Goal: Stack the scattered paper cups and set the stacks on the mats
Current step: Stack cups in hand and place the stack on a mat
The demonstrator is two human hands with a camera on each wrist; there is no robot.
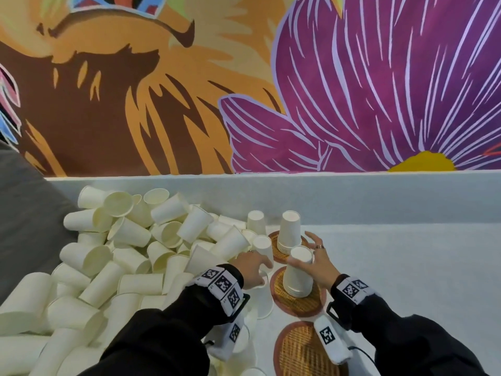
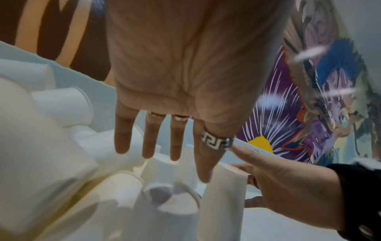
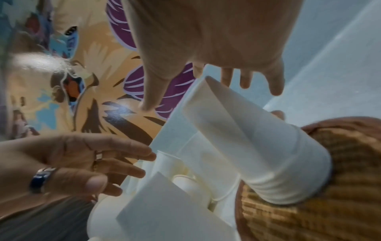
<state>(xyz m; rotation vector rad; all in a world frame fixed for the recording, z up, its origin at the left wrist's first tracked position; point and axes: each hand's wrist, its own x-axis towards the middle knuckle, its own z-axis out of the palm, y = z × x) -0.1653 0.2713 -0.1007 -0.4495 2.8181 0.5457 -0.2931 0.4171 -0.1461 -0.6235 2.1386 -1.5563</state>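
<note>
Meanwhile, spread right hand (image 1: pixel 317 263) flanks the mat's (image 1: pixel 298 305) stack (image 1: pixel 297 275); spread left hand (image 1: pixel 253 268) meets loose cups (image 1: pixel 135 240).

The head camera looks down and forward from above the middle mat (image 1: pixel 298 303), taking in the table and the mural wall (image 1: pixel 244 90) behind. Each wrist camera sits close under its palm, aimed along the fingers toward that mat. All three share the cup stack (image 1: pixel 297 275) standing on it; the wrist views are blurred.
</note>
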